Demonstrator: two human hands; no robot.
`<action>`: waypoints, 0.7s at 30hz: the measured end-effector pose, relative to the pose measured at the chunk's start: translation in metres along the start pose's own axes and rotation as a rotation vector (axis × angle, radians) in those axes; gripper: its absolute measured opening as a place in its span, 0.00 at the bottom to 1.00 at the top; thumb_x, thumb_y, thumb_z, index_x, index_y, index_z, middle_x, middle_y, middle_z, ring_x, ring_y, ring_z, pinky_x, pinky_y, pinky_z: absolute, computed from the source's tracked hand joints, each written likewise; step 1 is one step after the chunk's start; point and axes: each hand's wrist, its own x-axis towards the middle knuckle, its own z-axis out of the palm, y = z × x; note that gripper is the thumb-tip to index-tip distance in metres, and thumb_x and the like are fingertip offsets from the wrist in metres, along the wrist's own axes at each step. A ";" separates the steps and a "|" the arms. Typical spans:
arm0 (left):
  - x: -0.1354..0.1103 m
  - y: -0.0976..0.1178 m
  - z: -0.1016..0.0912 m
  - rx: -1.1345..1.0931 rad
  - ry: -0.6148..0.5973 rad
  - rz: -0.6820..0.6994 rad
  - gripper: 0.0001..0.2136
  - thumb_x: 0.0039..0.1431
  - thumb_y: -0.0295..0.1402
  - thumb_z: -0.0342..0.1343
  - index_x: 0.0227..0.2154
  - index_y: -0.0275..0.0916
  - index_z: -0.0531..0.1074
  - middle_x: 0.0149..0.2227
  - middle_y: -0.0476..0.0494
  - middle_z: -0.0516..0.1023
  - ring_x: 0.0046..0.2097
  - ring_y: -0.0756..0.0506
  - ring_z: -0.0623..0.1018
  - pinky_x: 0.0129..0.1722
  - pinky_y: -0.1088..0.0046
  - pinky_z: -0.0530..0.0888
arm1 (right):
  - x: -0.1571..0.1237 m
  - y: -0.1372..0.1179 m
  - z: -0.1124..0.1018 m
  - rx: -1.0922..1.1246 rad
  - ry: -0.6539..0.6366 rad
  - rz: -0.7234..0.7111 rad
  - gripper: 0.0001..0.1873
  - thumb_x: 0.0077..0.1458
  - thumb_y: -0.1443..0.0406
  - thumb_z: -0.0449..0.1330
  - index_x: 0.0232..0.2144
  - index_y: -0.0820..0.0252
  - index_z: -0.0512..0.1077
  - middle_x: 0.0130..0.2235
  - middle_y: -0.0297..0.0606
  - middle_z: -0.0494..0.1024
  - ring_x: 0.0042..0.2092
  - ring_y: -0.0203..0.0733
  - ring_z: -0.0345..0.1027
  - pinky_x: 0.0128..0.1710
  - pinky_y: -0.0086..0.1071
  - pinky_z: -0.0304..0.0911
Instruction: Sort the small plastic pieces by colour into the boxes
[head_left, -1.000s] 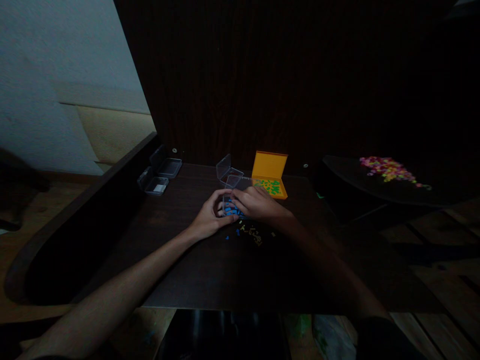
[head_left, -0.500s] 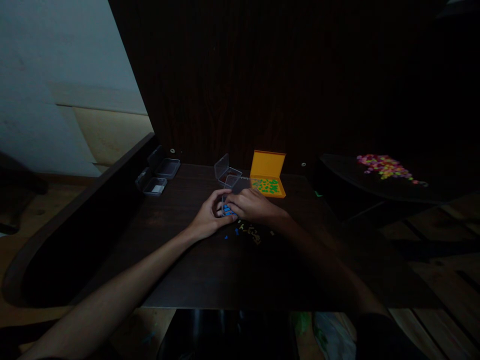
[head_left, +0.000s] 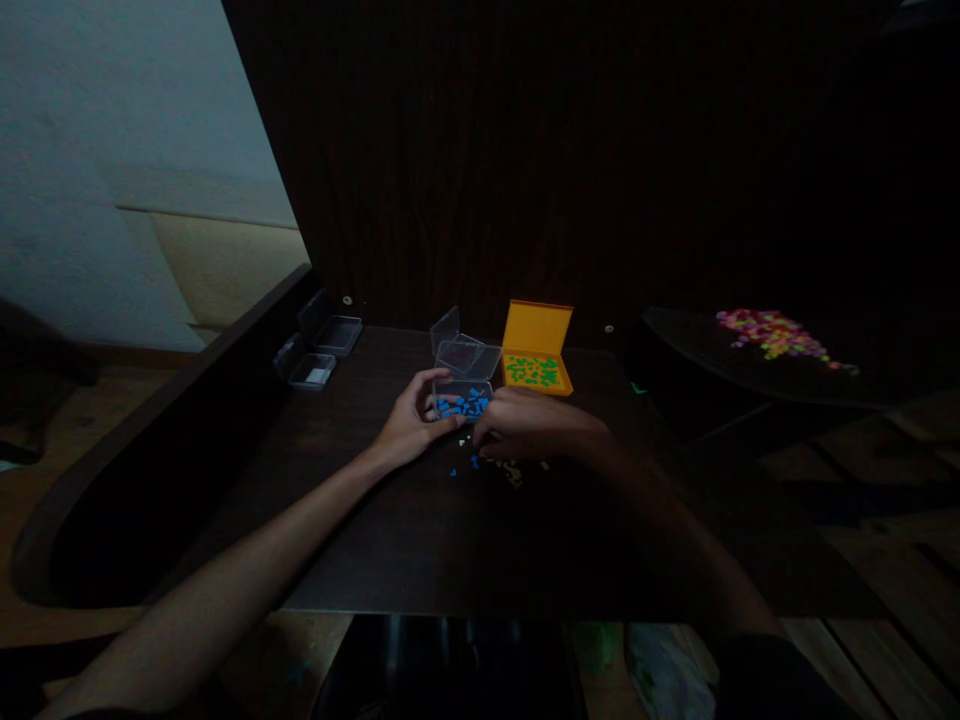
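Both hands are meeting at the clear box (head_left: 463, 403), which is standing near the middle of the dark wood-grain table (head_left: 405, 540); I am using this box as my reference. My left hand (head_left: 411, 425) is curling half closed around its left end, thumb on the near side and fingers at the far edge, gripping the thin plastic wall. My right hand (head_left: 529, 425) is lying knuckles up just right of the box with its fingers bent down. I cannot tell if it is pinching anything, because the fingertips are hiding under the hand.

Small flat blue pieces (head_left: 465, 405) are lying heaped inside the box. Just in front of it, loose pieces (head_left: 504, 467), blue and yellowish, are lying scattered. Behind it a second clear box (head_left: 454, 345) is standing with its lid raised. Behind and to the right, an orange box (head_left: 534, 352) is showing green pieces (head_left: 532, 372). Far left, two dark cases (head_left: 319, 350) are sitting open, their contents too dim to make out. Far right, a coloured pile (head_left: 772, 335) is showing in near darkness.
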 end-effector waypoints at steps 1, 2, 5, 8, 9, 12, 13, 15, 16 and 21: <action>0.001 0.000 -0.001 0.008 0.012 0.002 0.31 0.42 0.29 0.68 0.50 0.39 0.62 0.55 0.36 0.67 0.48 0.43 0.77 0.45 0.64 0.76 | 0.002 0.000 0.004 -0.016 -0.025 0.017 0.09 0.52 0.67 0.62 0.37 0.56 0.80 0.34 0.37 0.77 0.36 0.38 0.66 0.33 0.30 0.55; 0.001 0.000 -0.002 0.016 0.022 0.007 0.31 0.42 0.29 0.68 0.50 0.39 0.62 0.56 0.36 0.67 0.48 0.43 0.77 0.45 0.64 0.76 | 0.005 0.000 0.008 -0.027 -0.044 0.030 0.09 0.52 0.67 0.63 0.37 0.56 0.79 0.36 0.39 0.77 0.38 0.39 0.67 0.35 0.31 0.56; 0.002 0.002 -0.004 0.029 0.040 0.024 0.31 0.42 0.30 0.68 0.50 0.40 0.63 0.57 0.36 0.65 0.48 0.43 0.77 0.47 0.64 0.76 | 0.014 0.005 0.022 -0.030 -0.062 0.023 0.11 0.51 0.69 0.63 0.39 0.54 0.79 0.37 0.39 0.77 0.42 0.42 0.67 0.38 0.32 0.57; 0.003 0.005 -0.005 0.031 0.058 0.019 0.31 0.42 0.30 0.69 0.50 0.40 0.63 0.57 0.37 0.66 0.49 0.43 0.77 0.48 0.64 0.76 | 0.020 0.010 0.035 -0.013 -0.025 0.012 0.11 0.51 0.69 0.63 0.37 0.53 0.79 0.36 0.38 0.77 0.43 0.42 0.67 0.40 0.32 0.58; 0.003 0.005 -0.005 0.029 0.063 0.017 0.31 0.41 0.30 0.69 0.50 0.40 0.63 0.57 0.38 0.66 0.49 0.43 0.77 0.48 0.63 0.76 | 0.021 0.011 0.038 -0.010 -0.018 0.018 0.10 0.51 0.69 0.63 0.37 0.53 0.79 0.36 0.38 0.77 0.43 0.42 0.67 0.40 0.32 0.58; 0.003 0.005 -0.006 0.032 0.068 0.023 0.31 0.41 0.30 0.69 0.50 0.40 0.63 0.57 0.37 0.66 0.49 0.42 0.77 0.47 0.62 0.76 | 0.023 0.009 0.039 -0.027 -0.026 0.040 0.09 0.52 0.69 0.60 0.35 0.56 0.79 0.35 0.41 0.76 0.41 0.43 0.67 0.39 0.33 0.58; 0.004 0.005 -0.006 0.035 0.065 0.028 0.31 0.41 0.30 0.68 0.50 0.40 0.63 0.57 0.37 0.66 0.49 0.42 0.77 0.47 0.63 0.76 | 0.023 0.007 0.038 -0.036 -0.033 0.043 0.09 0.53 0.69 0.59 0.34 0.57 0.79 0.35 0.41 0.76 0.41 0.43 0.67 0.38 0.33 0.57; 0.004 0.003 -0.006 0.039 0.059 0.037 0.31 0.42 0.31 0.68 0.50 0.41 0.63 0.57 0.37 0.65 0.48 0.43 0.77 0.46 0.63 0.76 | 0.022 0.004 0.033 -0.043 -0.052 0.031 0.09 0.54 0.70 0.58 0.34 0.58 0.79 0.35 0.41 0.76 0.40 0.42 0.67 0.36 0.32 0.57; 0.004 0.002 -0.007 0.036 0.056 0.040 0.31 0.42 0.31 0.68 0.50 0.41 0.63 0.57 0.37 0.65 0.48 0.43 0.77 0.46 0.63 0.76 | 0.020 0.003 0.029 -0.033 -0.059 0.022 0.09 0.54 0.70 0.58 0.34 0.58 0.78 0.35 0.40 0.77 0.39 0.41 0.67 0.36 0.32 0.57; 0.002 0.002 -0.004 0.005 0.034 0.043 0.32 0.41 0.31 0.69 0.50 0.40 0.63 0.57 0.36 0.66 0.47 0.43 0.77 0.46 0.64 0.76 | 0.009 0.003 0.005 0.087 0.062 -0.023 0.08 0.55 0.67 0.60 0.37 0.57 0.78 0.29 0.33 0.76 0.32 0.35 0.65 0.32 0.28 0.53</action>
